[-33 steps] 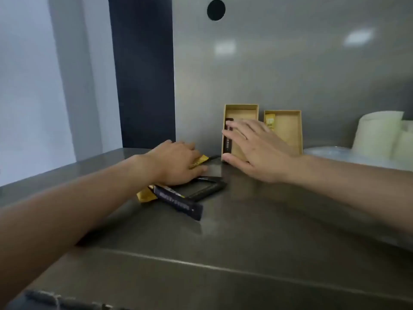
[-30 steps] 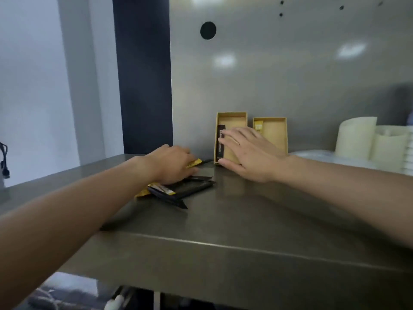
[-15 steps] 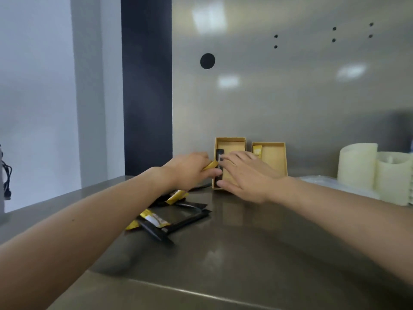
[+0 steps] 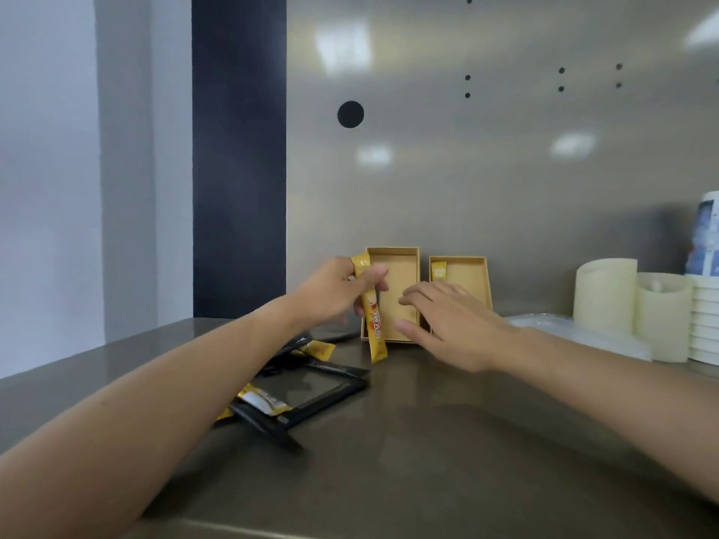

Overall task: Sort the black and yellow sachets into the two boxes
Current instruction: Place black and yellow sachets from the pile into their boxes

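Observation:
My left hand pinches a yellow sachet that hangs upright in front of the left cardboard box. Spread flat with straight fingers, my right hand hovers over the near ends of both boxes and holds nothing. The right box has a yellow sachet in its far left corner. On the steel counter lies a pile of black sachets mixed with yellow ones; another yellow sachet peeks out behind my left forearm.
The two boxes stand against a metal back wall. Cream cylinders and a stack of white cups sit at the right, behind clear plastic wrap. The steel counter stretches toward me.
My left hand has lifted a yellow sachet from the pile up to the left box. My right hand has drawn back off the left box. The camera tilted upward.

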A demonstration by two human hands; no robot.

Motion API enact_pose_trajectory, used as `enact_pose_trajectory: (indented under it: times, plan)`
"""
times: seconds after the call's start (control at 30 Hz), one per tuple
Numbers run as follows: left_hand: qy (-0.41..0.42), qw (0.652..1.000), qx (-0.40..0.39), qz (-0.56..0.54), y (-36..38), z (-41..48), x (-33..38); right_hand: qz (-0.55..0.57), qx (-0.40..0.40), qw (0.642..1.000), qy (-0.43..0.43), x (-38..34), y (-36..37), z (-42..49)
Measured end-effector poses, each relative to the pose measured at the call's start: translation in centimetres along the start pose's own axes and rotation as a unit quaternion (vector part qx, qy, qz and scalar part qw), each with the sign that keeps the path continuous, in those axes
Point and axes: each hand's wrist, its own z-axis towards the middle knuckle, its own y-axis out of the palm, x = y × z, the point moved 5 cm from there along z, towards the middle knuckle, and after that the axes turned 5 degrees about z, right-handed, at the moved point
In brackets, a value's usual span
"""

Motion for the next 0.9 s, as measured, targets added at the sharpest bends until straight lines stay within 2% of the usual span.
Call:
enact_pose_trajectory:
  times: [0.2, 0.43, 0.7, 0.9]
  plan:
    - [-0.008, 0.995, -0.056, -0.085, -0.1, 2.6, -1.6, 0.143, 0.017, 0.989, 0.033, 0.5, 1.2, -0.2]
    - [-0.032, 0.976, -0.034, -0.213, 0.2, 1.3, -1.6, 0.352, 0.021, 0.931, 0.094, 0.3, 1.8, -1.1]
    - [-0.066, 0.969, 0.036, -0.235, -0.1, -0.2, -3.2, 0.412, 0.023, 0.904, 0.112, -0.7, 2.4, -0.9]
    - [-0.068, 0.978, -0.026, -0.196, 1.4, -1.1, -2.5, 0.477, 0.033, 0.867, 0.136, -0.1, 2.9, -0.7]
